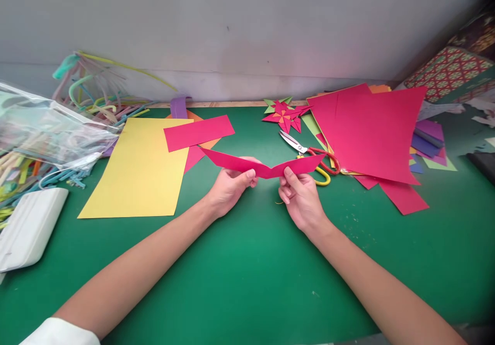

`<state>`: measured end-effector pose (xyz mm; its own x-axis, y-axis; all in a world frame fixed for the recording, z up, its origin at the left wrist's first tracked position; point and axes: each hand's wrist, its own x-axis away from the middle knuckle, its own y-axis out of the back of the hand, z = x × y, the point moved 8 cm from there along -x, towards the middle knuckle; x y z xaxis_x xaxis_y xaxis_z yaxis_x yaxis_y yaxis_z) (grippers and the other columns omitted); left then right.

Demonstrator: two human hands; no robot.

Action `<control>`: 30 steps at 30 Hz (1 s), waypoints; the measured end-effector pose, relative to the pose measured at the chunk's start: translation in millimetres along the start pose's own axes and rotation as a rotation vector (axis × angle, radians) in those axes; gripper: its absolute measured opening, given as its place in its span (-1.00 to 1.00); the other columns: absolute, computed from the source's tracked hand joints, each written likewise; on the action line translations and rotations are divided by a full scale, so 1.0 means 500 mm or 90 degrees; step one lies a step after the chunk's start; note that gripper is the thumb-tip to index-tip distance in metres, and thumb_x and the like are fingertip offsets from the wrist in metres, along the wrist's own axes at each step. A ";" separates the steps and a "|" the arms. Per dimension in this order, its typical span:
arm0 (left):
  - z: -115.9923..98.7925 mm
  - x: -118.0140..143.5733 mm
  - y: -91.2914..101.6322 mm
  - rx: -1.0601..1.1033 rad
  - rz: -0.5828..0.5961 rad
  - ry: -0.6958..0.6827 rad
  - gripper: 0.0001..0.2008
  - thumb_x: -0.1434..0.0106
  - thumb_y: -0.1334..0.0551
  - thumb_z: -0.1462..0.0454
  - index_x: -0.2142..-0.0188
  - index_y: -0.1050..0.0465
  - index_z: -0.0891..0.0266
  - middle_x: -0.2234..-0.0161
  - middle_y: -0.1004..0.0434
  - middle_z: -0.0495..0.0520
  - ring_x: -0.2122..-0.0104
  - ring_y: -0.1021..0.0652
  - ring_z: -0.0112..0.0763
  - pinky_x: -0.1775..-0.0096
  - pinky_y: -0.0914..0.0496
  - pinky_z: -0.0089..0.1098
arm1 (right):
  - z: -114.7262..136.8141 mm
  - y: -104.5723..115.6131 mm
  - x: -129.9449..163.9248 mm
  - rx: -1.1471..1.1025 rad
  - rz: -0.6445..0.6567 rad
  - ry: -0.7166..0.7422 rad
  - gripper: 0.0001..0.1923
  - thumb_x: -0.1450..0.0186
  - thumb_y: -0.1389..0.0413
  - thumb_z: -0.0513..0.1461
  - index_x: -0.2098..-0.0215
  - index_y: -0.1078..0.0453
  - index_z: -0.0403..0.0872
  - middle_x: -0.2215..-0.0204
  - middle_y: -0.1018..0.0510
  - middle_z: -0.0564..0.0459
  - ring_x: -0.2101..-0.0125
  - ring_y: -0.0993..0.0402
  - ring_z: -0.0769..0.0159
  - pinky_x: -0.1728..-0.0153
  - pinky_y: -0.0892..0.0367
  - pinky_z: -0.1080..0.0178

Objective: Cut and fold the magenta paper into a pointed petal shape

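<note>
A folded strip of pink-red paper point(232, 162) is held above the green table mat point(247, 273), creased in the middle so both ends rise outward. My left hand point(230, 187) pinches it left of the crease. My right hand point(299, 198) pinches it right of the crease. Just behind the strip's right end lie scissors point(303, 149) with red and yellow handles. A second pink-red strip point(199, 132) lies flat behind the left hand.
A yellow sheet point(141, 169) lies at left. A stack of pink-red and coloured paper point(371, 133) sits at right. A folded paper star point(284, 114) rests near the wall. Pipe cleaners point(100, 97), a plastic bag point(46, 133) and a white case point(29, 226) crowd the far left.
</note>
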<state>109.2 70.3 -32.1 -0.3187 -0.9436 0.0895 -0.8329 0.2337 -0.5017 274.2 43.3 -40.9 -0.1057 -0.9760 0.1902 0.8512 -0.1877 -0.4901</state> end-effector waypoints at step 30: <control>0.017 0.006 0.000 0.067 -0.080 0.021 -0.69 -0.24 -0.47 0.19 0.18 -0.39 0.17 0.49 -0.35 -0.14 0.55 -0.36 -0.58 0.55 -0.24 -0.53 | 0.015 -0.039 0.019 0.161 0.171 0.052 -0.51 -0.24 -0.44 -0.14 -0.07 -0.41 0.09 0.32 -0.60 0.12 0.46 -0.53 0.32 0.46 -0.49 0.26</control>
<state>112.1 65.4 -39.0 -0.2312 -0.9553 0.1841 -0.8155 0.0871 -0.5721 260.6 38.3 -23.1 0.1061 -0.9943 0.0095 0.9531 0.0990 -0.2860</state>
